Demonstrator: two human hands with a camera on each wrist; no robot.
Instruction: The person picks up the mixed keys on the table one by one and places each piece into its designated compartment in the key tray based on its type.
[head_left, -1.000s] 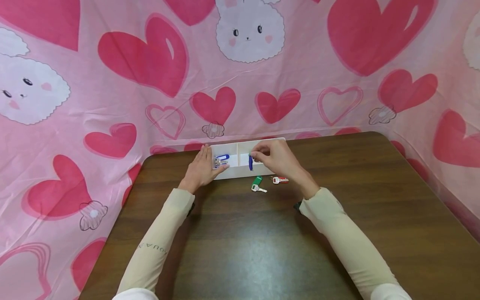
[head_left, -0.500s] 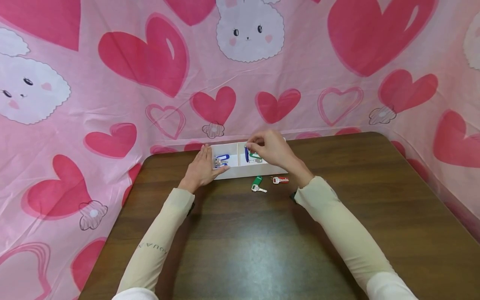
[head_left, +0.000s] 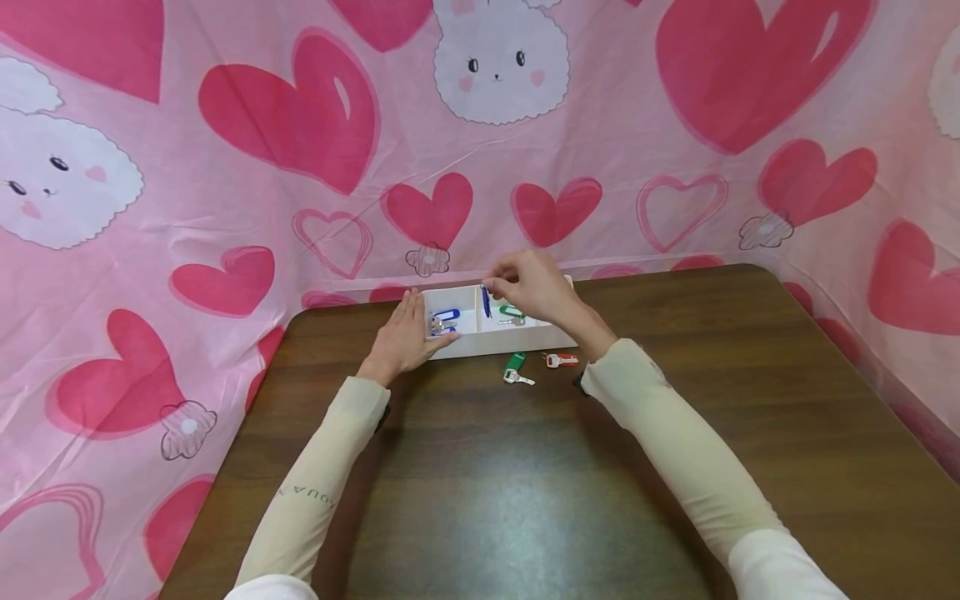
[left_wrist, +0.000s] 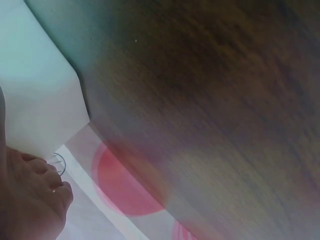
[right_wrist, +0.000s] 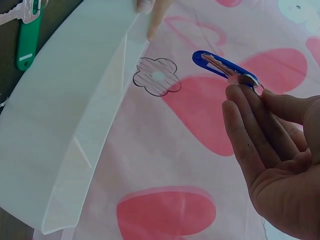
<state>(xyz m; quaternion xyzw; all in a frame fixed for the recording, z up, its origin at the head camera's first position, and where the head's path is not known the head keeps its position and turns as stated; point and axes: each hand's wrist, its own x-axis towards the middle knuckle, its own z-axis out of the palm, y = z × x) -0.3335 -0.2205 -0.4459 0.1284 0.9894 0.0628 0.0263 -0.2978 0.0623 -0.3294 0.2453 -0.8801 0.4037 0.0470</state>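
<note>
Between thumb and fingertips my right hand [head_left: 534, 287] pinches a key with a blue tag [right_wrist: 220, 66], which hangs over the divider of the white compartment box [head_left: 487, 343]. My left hand [head_left: 401, 335] rests with straight fingers along the box's left end, the thumb at its front rim. In the left compartment lie keys with blue tags [head_left: 447, 314], partly hidden by that hand. A key with a green tag [head_left: 512, 311] lies in the compartment right of the divider. The right wrist view shows the key and its ring at my fingertips.
In front of the box on the brown table [head_left: 480, 467] lie a key with a green tag [head_left: 515, 363] and a key with a red tag [head_left: 562, 360]. Behind the table hangs a pink heart-patterned cloth [head_left: 442, 142].
My right hand has moved left and farther back with the blue-tagged key, uncovering the green-tagged key in the box. My left hand has stayed at the box's left end.
</note>
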